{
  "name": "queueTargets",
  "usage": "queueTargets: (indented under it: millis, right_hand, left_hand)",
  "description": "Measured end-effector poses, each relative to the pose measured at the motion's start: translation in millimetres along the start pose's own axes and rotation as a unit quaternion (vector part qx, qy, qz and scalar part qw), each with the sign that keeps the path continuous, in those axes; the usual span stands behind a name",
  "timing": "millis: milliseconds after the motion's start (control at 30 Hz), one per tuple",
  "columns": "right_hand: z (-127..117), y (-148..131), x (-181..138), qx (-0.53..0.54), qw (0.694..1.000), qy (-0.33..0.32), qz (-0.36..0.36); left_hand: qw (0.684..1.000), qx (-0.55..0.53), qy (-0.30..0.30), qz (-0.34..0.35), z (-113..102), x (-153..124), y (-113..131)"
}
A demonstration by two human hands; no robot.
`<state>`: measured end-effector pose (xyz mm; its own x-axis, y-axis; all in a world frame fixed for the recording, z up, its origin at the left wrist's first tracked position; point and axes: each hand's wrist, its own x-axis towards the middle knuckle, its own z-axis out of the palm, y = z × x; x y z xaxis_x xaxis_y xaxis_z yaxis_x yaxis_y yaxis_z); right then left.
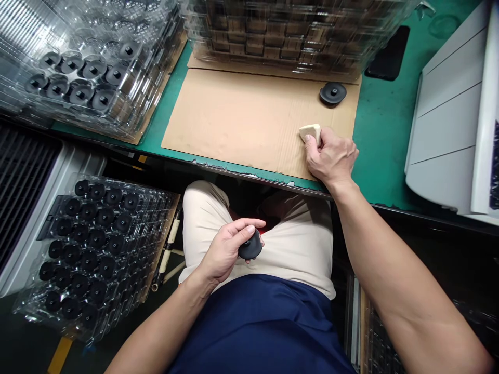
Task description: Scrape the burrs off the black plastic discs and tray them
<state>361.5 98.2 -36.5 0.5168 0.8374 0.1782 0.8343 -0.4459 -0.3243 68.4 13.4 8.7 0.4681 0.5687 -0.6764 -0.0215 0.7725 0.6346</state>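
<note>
Near the left edge, below the front edge of the green surface (384, 140), a stack of clear plastic trays (152, 218) carried many rows of black round parts (72, 206), and more such trays (23, 31) stood at the back left corner of the surface. Over the beige trousers (206, 208), the left hand (224, 249) held one black round part (251, 245) above the lap, and its fingers (241, 225) were curled around this part and pinching it from the side. To the right, a sheet of corrugated cardboard (234, 114) lay on the surface, with another black round part (333, 93) near its back right corner. At the front right of the cardboard, the right hand (331, 158) had its fingers (312, 145) pressed together, and they pinched a cream sponge (311, 133) on the sheet. Behind the cardboard stood a tall stack of trays (273, 31), and a flat black pad (388, 52) lay on the surface. At the right edge was a white machine casing (448, 104). No brand, label or writing could be read anywhere.
</note>
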Motion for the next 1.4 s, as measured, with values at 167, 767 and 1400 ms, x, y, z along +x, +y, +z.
queueTargets:
  millis: [167,767,1400]
  right_hand:
    - [0.1,0.2,0.2,-0.008,1.0,-0.007,0.003]
    - [0.4,0.7,-0.2,-0.001,1.0,0.008,-0.005]
    - [-1.3,0.3,-0.2,0.022,1.0,-0.013,-0.001]
  left_hand:
    - [1.0,0.0,-0.006,0.002,-0.3,-0.3,0.2]
    - [1.0,-0.002,-0.008,0.006,-0.3,-0.4,1.5]
    - [1.0,-0.003,-0.009,0.005,-1.0,0.8,-2.2]
